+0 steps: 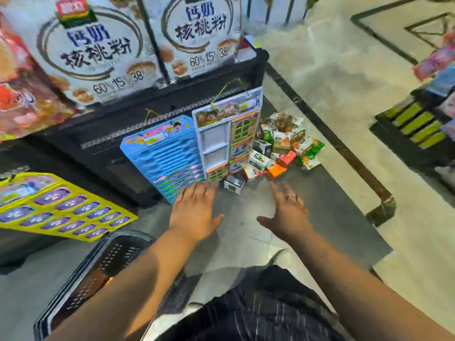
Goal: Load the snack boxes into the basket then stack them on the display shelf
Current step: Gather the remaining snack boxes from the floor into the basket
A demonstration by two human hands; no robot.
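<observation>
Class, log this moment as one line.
left hand open | right hand open | snack boxes piled ahead | basket at lower left

Bare floor (320, 205) ahead up to the snack boxes (283, 148), blocked leftward by hanging toy cards (170, 153) and the shelf base (103, 153).

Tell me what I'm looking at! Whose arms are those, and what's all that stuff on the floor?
The camera is worn on a person's head and looks down, so those are their own arms. The left hand and the right hand are open with the fingers spread. They hold nothing and reach toward a pile of small snack boxes on the floor. A dark basket sits by the left arm. The blue toy card is against a black shelf.
</observation>
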